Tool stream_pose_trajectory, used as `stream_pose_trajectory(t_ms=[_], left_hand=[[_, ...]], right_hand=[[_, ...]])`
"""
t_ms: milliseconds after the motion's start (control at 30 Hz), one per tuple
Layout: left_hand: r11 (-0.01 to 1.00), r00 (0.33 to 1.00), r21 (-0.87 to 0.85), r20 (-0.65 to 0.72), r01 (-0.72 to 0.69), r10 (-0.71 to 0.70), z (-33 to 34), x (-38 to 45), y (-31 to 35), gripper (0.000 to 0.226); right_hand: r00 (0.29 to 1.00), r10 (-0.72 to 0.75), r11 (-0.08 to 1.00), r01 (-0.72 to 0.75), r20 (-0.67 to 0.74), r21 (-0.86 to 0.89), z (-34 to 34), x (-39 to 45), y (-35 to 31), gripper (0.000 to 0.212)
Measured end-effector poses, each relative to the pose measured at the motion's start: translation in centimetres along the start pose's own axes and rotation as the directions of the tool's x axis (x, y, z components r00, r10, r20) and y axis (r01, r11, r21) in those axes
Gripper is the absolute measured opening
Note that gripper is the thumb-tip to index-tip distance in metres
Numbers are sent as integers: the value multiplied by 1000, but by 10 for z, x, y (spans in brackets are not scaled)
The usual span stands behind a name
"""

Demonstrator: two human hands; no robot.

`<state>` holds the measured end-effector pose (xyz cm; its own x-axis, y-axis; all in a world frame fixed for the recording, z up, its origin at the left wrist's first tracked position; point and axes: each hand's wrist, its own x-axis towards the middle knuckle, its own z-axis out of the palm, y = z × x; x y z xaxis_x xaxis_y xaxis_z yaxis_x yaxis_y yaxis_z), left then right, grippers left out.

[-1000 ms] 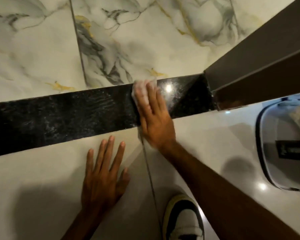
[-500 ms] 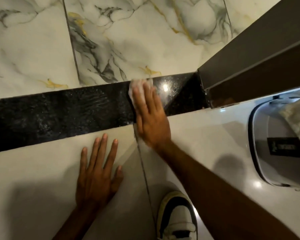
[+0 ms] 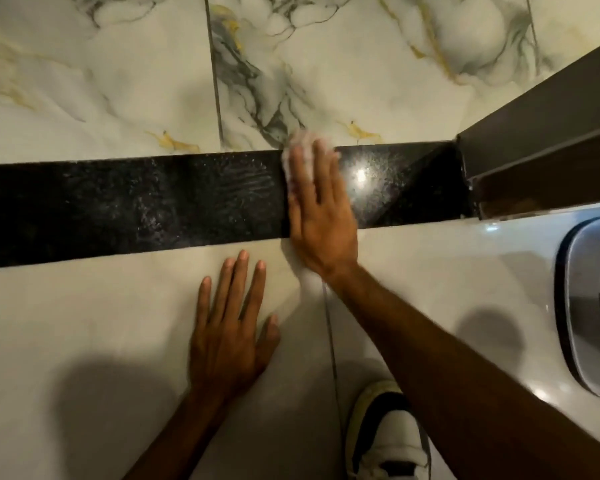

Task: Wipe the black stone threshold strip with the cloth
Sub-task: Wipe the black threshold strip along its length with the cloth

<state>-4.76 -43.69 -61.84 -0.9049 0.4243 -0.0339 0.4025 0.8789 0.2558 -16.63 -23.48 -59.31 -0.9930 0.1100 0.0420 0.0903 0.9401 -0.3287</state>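
The black stone threshold strip (image 3: pixel 136 206) runs across the floor from the left edge to a dark door frame on the right. My right hand (image 3: pixel 317 213) lies flat across the strip, pressing a white cloth (image 3: pixel 300 142) down; only the cloth's far end shows past my fingertips, at the strip's upper edge. Left of the hand the stone shows streaky wet marks; to the right it is glossy with a light glare. My left hand (image 3: pixel 231 327) rests flat with spread fingers on the pale tile below the strip, holding nothing.
White marble-patterned tiles (image 3: pixel 118 81) lie beyond the strip. A dark door frame (image 3: pixel 534 133) stands at the strip's right end. A grey-rimmed container (image 3: pixel 589 306) sits at the right edge. My white and black shoe (image 3: pixel 385 434) is at the bottom.
My right hand and the cloth stay at about the same spot on the strip, the cloth now reaching its upper edge. The view has shifted slightly. My left hand remains planted.
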Motion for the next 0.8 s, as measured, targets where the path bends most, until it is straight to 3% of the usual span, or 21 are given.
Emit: stream_pose_trajectory(t_ms=[67, 167, 300, 367, 467, 533, 600, 700, 800], left_hand=[[1000, 999, 16, 27, 21, -22, -7, -10, -8, 74], [996, 995, 53, 57, 77, -80, -16, -27, -20, 78], [989, 991, 61, 19, 132, -134, -13, -33, -27, 78], [989, 992, 74, -1, 127, -127, -8, -33, -28, 79], [988, 991, 81, -3, 132, -132, -4, -35, -30, 81], [988, 992, 82, -7, 130, -130, -6, -37, -31, 79], [991, 993, 64, -3, 119, -119, -10, -36, -33, 76], [991, 991, 38, -13, 130, -130, -15, -33, -34, 72], [990, 990, 20, -33, 140, -139, -14, -31, -33, 70]], right_hand=[[995, -89, 996, 88, 47, 29, -4, -42, 2, 62], [997, 69, 998, -70, -36, -6, -21, -91, 14, 63], [941, 313, 947, -320, -124, -33, -16, -45, -2, 61], [933, 343, 939, -341, -105, 35, -3, -2, -22, 65], [999, 46, 998, -46, 12, 34, 14, 22, -50, 66], [984, -149, 988, 145, 95, 50, 15, -4, -56, 64], [974, -197, 980, 192, 108, 50, 7, -47, -40, 61], [1000, -19, 997, 20, 20, -69, -8, -88, -8, 59], [974, 204, 970, -215, -102, -111, -3, -63, -12, 59]])
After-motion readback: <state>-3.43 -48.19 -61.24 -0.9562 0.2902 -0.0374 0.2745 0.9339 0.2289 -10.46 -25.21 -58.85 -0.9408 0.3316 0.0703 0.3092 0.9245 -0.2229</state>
